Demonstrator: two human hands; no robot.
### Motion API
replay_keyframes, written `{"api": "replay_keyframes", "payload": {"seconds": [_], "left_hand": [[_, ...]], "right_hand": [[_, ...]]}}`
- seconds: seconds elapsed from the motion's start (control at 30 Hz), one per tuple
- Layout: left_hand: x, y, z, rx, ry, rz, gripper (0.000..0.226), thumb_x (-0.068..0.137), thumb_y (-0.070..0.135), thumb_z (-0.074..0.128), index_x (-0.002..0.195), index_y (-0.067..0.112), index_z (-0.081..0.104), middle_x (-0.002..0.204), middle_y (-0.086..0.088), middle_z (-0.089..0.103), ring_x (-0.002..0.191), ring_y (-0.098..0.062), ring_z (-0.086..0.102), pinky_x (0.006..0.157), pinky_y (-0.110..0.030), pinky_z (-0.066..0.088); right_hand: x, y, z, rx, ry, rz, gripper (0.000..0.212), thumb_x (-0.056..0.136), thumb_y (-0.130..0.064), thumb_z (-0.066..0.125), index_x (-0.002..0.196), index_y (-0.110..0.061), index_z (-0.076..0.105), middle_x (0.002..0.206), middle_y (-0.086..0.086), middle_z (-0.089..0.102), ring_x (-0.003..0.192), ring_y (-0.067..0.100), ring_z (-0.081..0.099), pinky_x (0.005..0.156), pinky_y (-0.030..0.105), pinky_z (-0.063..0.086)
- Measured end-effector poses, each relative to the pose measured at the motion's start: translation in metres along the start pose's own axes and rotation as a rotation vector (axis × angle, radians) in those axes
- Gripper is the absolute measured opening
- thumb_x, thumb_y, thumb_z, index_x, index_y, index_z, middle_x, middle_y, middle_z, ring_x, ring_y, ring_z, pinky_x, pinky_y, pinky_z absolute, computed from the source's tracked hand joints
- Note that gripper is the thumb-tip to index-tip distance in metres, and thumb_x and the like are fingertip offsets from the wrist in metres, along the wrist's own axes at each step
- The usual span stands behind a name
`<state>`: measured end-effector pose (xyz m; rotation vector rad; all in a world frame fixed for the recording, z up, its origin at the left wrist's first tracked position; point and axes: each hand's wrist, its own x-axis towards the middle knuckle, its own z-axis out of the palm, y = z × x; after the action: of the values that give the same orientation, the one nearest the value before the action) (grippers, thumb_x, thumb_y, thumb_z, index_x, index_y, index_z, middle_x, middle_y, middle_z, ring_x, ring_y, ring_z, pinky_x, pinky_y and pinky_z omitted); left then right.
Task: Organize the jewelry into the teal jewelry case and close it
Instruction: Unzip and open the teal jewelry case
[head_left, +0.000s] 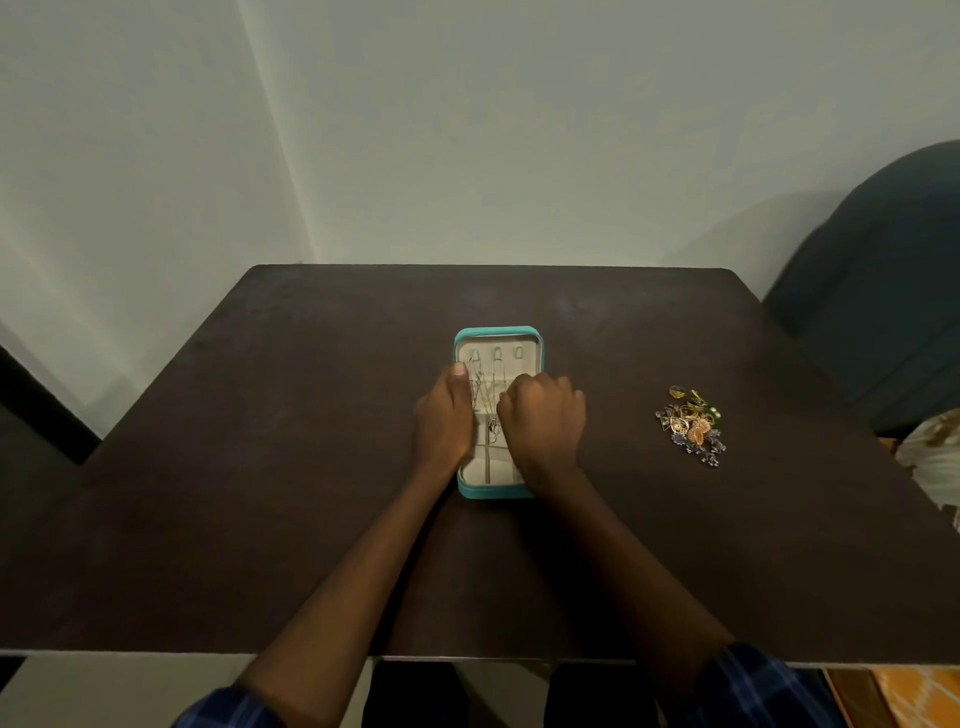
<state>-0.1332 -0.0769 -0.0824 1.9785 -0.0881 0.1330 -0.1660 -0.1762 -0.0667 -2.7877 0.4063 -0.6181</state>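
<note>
The teal jewelry case (498, 333) lies open in the middle of the dark table, its cream lining facing up. Thin chain necklaces (485, 392) hang from hooks in its far half. My left hand (445, 415) rests along the case's left edge, thumb stretched over the lining. My right hand (543, 423) hovers over the case's right side with its fingers curled down toward the chains; what the fingertips hold is hidden. A heap of gold and silver jewelry (692, 425) lies on the table to the right, apart from the case.
The dark wooden table (311, 467) stands against a pale wall. A dark rounded chair back (883, 291) is at the right beyond the table's corner. Patterned cloth (935, 457) shows at the right edge.
</note>
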Motion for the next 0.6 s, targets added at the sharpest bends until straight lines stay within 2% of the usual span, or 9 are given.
{"api": "replay_keyframes", "payload": {"seconds": [0.1, 0.2, 0.33, 0.37, 0.47, 0.6], "left_hand": [[0.0, 0.0, -0.001, 0.025, -0.008, 0.013, 0.039, 0.1, 0.039, 0.025, 0.095, 0.019, 0.058, 0.085, 0.002, 0.065, 0.08, -0.012, 0.061, 0.07, -0.029, 0.047], [0.003, -0.003, -0.002, 0.025, -0.011, 0.031, 0.04, 0.1, 0.04, 0.026, 0.094, 0.017, 0.058, 0.084, -0.001, 0.066, 0.08, -0.016, 0.063, 0.072, -0.035, 0.051], [0.005, -0.006, 0.0, 0.038, -0.002, 0.042, 0.042, 0.099, 0.044, 0.025, 0.094, 0.019, 0.058, 0.084, 0.0, 0.066, 0.08, -0.016, 0.064, 0.074, -0.039, 0.053], [0.005, -0.006, 0.001, 0.043, 0.001, 0.043, 0.042, 0.099, 0.045, 0.024, 0.094, 0.02, 0.058, 0.083, 0.0, 0.066, 0.079, -0.016, 0.064, 0.074, -0.04, 0.053], [0.003, -0.005, 0.0, 0.048, -0.006, 0.039, 0.041, 0.099, 0.045, 0.024, 0.093, 0.022, 0.057, 0.082, 0.001, 0.066, 0.078, -0.014, 0.063, 0.072, -0.039, 0.053], [0.002, -0.002, -0.002, 0.045, -0.025, 0.038, 0.039, 0.1, 0.043, 0.024, 0.097, 0.022, 0.057, 0.086, 0.002, 0.066, 0.081, -0.011, 0.063, 0.071, -0.032, 0.051]], "right_hand": [[0.004, -0.002, -0.007, 0.16, 0.022, 0.031, 0.02, 0.087, -0.026, 0.049, 0.08, -0.013, 0.064, 0.084, 0.001, 0.064, 0.081, 0.021, 0.057, 0.069, 0.033, 0.043], [0.014, -0.001, -0.022, 0.464, 0.017, 0.101, 0.017, 0.086, -0.023, 0.052, 0.076, -0.016, 0.065, 0.074, -0.008, 0.061, 0.069, 0.009, 0.058, 0.056, 0.022, 0.043], [0.032, -0.001, -0.046, 0.683, -0.033, 0.105, 0.018, 0.088, -0.021, 0.055, 0.075, -0.015, 0.067, 0.07, -0.01, 0.063, 0.063, -0.001, 0.06, 0.05, 0.008, 0.043], [0.037, -0.001, -0.051, 0.737, -0.05, 0.107, 0.018, 0.088, -0.021, 0.057, 0.075, -0.015, 0.068, 0.069, -0.01, 0.064, 0.062, -0.002, 0.06, 0.05, 0.007, 0.043], [0.047, -0.002, -0.066, 0.866, -0.127, 0.104, 0.021, 0.089, -0.022, 0.06, 0.07, -0.014, 0.066, 0.07, -0.002, 0.067, 0.062, 0.003, 0.065, 0.056, 0.015, 0.051], [0.05, -0.007, -0.091, 1.043, -0.226, 0.114, 0.022, 0.089, -0.016, 0.06, 0.074, 0.0, 0.063, 0.064, 0.004, 0.055, 0.046, -0.002, 0.052, 0.046, 0.009, 0.042]]}}
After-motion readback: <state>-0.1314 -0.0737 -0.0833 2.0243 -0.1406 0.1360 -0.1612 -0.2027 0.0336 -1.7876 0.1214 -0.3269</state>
